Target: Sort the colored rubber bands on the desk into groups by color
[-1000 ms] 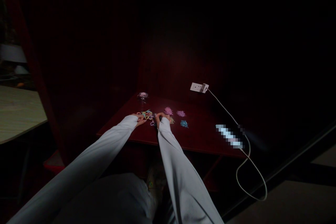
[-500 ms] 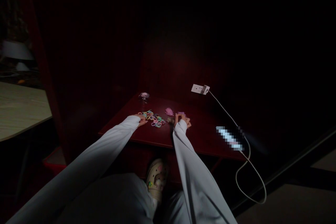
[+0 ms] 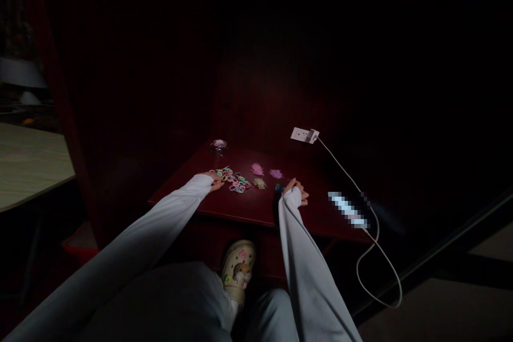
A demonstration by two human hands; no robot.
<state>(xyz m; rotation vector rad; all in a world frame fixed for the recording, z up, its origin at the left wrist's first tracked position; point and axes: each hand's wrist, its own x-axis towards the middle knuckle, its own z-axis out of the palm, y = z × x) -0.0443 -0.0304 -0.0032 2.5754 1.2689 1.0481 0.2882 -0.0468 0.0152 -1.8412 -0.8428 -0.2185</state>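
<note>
Beside the left hand a mixed heap of bands was seemingly left unsorted, while a pink pile, cream pile and purple pile were already parted between the hands, a blue pile just by the right hand, both grips too small to tell!

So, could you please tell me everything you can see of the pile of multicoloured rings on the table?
The pile of multicoloured rings is a loose, uneven spread of small bands in pink, purple, yellow and bluish-green. They look like hair ties, though the material is hard to tell. Many overlap, their middles open. They lie on the dark red table, left of a pale pile. The left hand is at their left edge; contact is unclear.
</note>
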